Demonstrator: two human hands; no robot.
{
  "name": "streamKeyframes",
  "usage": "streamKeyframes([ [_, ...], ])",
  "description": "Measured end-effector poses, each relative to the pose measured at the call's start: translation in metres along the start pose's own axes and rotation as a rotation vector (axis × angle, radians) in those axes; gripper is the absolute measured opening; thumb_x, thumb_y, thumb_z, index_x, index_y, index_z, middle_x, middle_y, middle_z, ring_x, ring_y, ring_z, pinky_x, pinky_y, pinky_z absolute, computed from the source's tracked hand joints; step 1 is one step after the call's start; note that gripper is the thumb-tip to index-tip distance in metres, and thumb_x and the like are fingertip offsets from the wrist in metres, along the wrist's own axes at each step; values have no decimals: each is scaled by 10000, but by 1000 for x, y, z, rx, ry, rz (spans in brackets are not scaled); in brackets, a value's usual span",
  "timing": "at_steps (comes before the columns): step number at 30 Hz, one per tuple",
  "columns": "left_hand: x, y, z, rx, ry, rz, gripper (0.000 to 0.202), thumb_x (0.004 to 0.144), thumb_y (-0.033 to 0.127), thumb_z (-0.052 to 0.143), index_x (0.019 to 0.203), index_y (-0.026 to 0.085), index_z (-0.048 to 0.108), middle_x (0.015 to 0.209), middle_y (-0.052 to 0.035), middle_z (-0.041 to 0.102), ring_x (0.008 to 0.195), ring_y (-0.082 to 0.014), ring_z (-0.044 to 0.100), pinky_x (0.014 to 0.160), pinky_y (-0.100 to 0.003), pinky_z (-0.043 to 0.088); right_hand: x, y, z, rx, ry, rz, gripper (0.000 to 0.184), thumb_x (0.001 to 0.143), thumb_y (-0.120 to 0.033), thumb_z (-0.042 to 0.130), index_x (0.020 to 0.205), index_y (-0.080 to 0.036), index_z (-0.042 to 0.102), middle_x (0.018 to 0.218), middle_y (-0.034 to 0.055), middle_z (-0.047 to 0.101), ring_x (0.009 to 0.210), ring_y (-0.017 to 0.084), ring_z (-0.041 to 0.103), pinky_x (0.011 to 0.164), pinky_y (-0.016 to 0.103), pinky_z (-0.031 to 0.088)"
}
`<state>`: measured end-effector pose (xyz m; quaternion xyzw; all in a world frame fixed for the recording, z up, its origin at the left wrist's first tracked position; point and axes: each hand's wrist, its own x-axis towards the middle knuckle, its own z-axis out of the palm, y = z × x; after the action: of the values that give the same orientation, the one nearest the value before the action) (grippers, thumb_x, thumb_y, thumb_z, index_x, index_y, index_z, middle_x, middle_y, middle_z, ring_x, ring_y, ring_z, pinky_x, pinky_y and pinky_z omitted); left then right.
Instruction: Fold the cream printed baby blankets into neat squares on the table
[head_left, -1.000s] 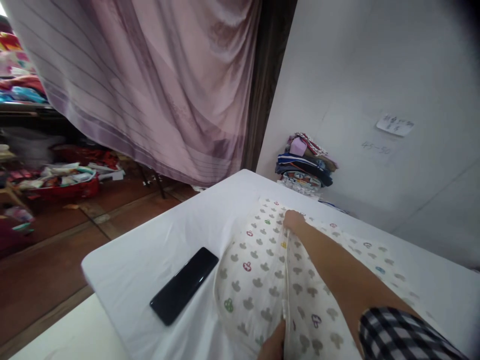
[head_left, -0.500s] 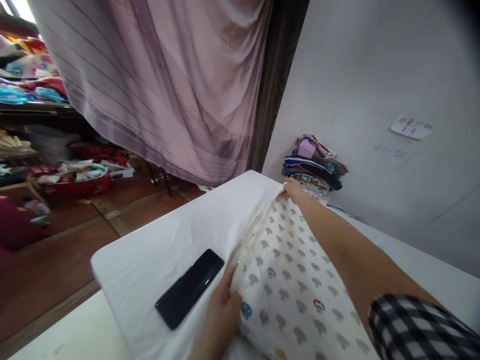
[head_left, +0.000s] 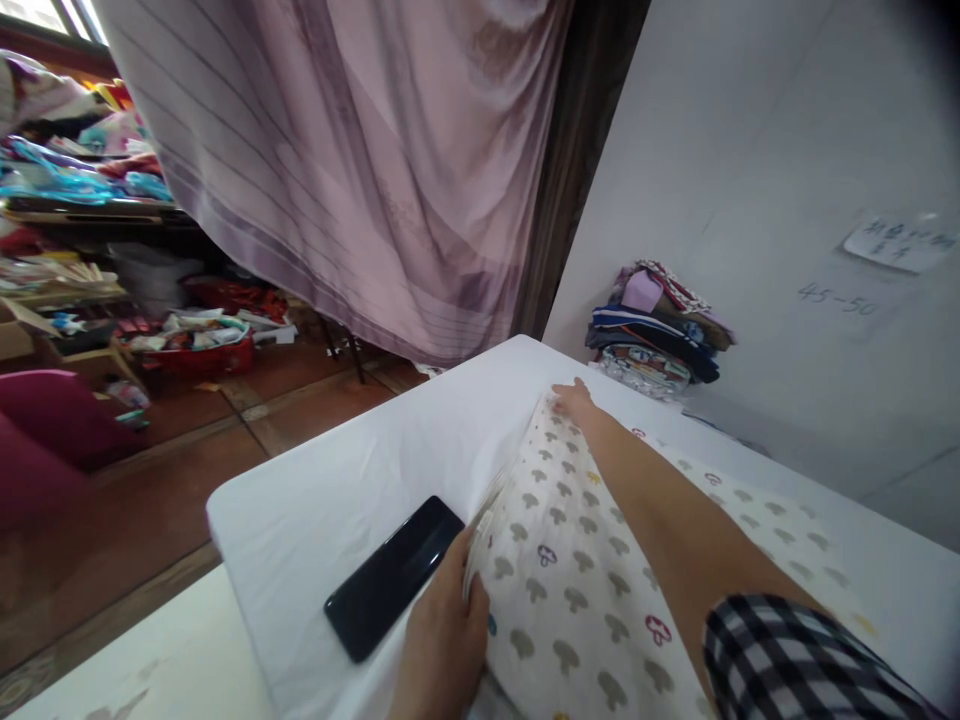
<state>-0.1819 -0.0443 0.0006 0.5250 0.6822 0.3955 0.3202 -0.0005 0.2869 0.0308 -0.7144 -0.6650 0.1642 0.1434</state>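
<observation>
A white cloth printed with small mushrooms [head_left: 570, 560] lies folded on a table covered in white [head_left: 352, 480]. My right hand [head_left: 574, 398] reaches out to the cloth's far corner and pinches it there. At the near left edge my left hand [head_left: 442, 640] grips the folded layers, thumb on top. A black phone [head_left: 396, 575] lies flat on the table, right beside my left hand.
A stack of folded clothes [head_left: 656, 330] sits against the white wall [head_left: 750, 200] at the table's far side. A paper note [head_left: 900, 240] is stuck on the wall. A pink curtain [head_left: 337, 160] hangs to the left, with cluttered shelves and a red basin [head_left: 191, 350] on the floor.
The cloth was folded over to the left, and both hands carried its edge across. It now lies flatter, with my right hand lowered onto the table at the far corner.
</observation>
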Motion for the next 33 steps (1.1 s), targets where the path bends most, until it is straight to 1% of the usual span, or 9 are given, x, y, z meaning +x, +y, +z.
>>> streamKeyframes([
  [6, -1, -2, 0, 197, 53, 105, 428, 844, 255, 407, 1263, 204, 479, 1238, -73, 569, 1106, -216, 551, 924, -357, 438, -21, 14, 8, 188, 4, 4, 472, 934, -369, 357, 1356, -158, 340, 1195, 108, 566, 958, 154, 608, 773, 289, 506],
  [11, 1, 2, -4, 223, 57, 136, 419, 844, 228, 414, 1258, 222, 479, 1205, -60, 596, 1051, -211, 586, 869, -337, 463, -83, 83, -27, 131, 1, -31, 370, 778, -169, 540, 1144, -178, 594, 1296, 51, 527, 1231, 190, 434, 1044, 299, 311],
  [15, 3, 6, -6, 268, 34, 116, 432, 853, 223, 403, 1283, 225, 454, 1184, -58, 610, 1000, -215, 608, 833, -331, 465, -172, 182, -74, 88, 28, 110, 354, 732, -258, 576, 1060, -144, 645, 1257, 110, 555, 1195, 286, 471, 1045, 414, 312],
  [19, 9, 5, -6, 347, 19, 92, 410, 858, 235, 391, 1258, 196, 473, 1100, -84, 645, 925, -228, 631, 787, -330, 470, -287, 290, -110, 175, 216, 447, 337, 690, -383, 583, 952, -196, 679, 1155, 101, 624, 1118, 320, 533, 1000, 444, 376],
  [22, 13, 4, -5, 391, 24, 84, 413, 858, 250, 388, 1256, 175, 469, 1059, -111, 654, 932, -256, 628, 790, -349, 463, -376, 332, -118, 328, 342, 612, 224, 620, -371, 623, 791, -240, 686, 1038, 74, 676, 1103, 319, 546, 978, 429, 416],
  [24, 14, 5, -5, 404, 18, 72, 422, 858, 266, 385, 1263, 173, 458, 1072, -124, 647, 949, -274, 621, 802, -366, 458, -426, 332, -115, 508, 409, 699, 252, 606, -393, 643, 804, -243, 679, 1040, 78, 674, 1089, 308, 559, 925, 414, 469],
  [27, 15, 8, -5, 415, 31, 75, 431, 861, 286, 374, 1267, 164, 449, 1080, -139, 641, 961, -291, 612, 818, -387, 450, -474, 304, -104, 879, 419, 733, 398, 609, -446, 681, 935, -221, 653, 1058, 101, 664, 1005, 284, 610, 785, 381, 545],
  [30, 13, 14, -5, 417, 54, 85, 440, 857, 278, 373, 1271, 148, 446, 1074, -149, 639, 959, -295, 607, 829, -398, 444, -493, 272, -94, 1111, 304, 702, 413, 638, -446, 694, 972, -211, 638, 962, 88, 690, 880, 243, 654, 713, 339, 554],
  [33, 11, 20, -9, 384, 69, 76, 453, 847, 273, 394, 1275, 135, 450, 1096, -152, 629, 980, -288, 597, 847, -390, 442, -498, 254, -89, 1163, 184, 678, 375, 690, -466, 660, 963, -209, 642, 837, 56, 701, 732, 189, 656, 591, 269, 527],
])
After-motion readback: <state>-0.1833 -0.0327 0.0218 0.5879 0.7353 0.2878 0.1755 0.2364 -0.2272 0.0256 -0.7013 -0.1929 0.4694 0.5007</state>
